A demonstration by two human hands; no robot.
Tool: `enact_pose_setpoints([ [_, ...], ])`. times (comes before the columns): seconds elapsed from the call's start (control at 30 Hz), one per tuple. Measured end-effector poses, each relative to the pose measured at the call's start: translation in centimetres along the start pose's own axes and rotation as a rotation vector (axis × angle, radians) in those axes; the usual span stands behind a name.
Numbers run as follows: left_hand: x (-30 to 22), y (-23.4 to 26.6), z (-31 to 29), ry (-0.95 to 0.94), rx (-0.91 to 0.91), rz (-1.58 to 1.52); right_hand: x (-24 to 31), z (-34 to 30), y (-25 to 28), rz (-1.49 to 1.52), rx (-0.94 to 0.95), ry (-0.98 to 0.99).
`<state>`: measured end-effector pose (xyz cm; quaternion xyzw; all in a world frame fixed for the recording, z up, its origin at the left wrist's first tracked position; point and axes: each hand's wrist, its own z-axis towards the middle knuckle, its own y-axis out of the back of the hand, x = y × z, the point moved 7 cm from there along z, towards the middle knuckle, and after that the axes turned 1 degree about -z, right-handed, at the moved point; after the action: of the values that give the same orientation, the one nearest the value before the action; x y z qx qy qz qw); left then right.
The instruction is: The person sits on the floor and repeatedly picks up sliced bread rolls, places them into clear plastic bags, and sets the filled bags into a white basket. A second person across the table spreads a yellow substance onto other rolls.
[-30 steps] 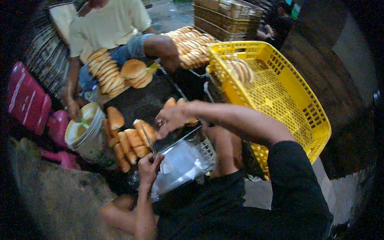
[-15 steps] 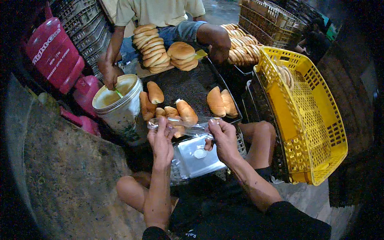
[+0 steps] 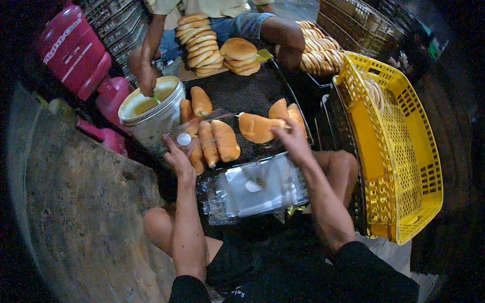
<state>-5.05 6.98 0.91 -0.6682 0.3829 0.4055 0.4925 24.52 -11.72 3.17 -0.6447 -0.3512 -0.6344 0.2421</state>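
My left hand (image 3: 179, 160) pinches the edge of a clear plastic bag (image 3: 184, 139) with a round white label; the thin film stretches over the rolls behind it. In my right hand (image 3: 292, 139) is an oblong golden bread roll (image 3: 256, 128), gripped by its right end above the dark tray (image 3: 222, 93). Two more rolls (image 3: 279, 108) lie just behind that hand. Several oblong rolls (image 3: 226, 141) sit on the left part of the tray, partly seen through the film. Near my lap lies a stack of clear bags (image 3: 270, 177), below and between my hands.
A person opposite holds a green-handled tool in a white bucket (image 3: 151, 118) at the left. Round buns (image 3: 199, 45) are stacked at the tray's far edge. A yellow crate (image 3: 369, 187) stands at the right, with more buns (image 3: 321, 50) behind. Pink gas cylinders (image 3: 76, 53) stand far left.
My hands have moved apart. My right hand let go of the bag and took hold of a bread roll at the right. My left hand moved left with the bag.
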Motion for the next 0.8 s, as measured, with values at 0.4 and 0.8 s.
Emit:
enact_pose_setpoints([
  [0.4,-0.3,-8.2,-10.7,0.048,0.609,-0.028,4.3,-1.4,0.8,0.160,0.166,0.021],
  [0.8,3.5,-6.2,-9.8,0.674,0.435,-0.671,13.9,-10.0,-4.9,-0.668,-0.254,0.968],
])
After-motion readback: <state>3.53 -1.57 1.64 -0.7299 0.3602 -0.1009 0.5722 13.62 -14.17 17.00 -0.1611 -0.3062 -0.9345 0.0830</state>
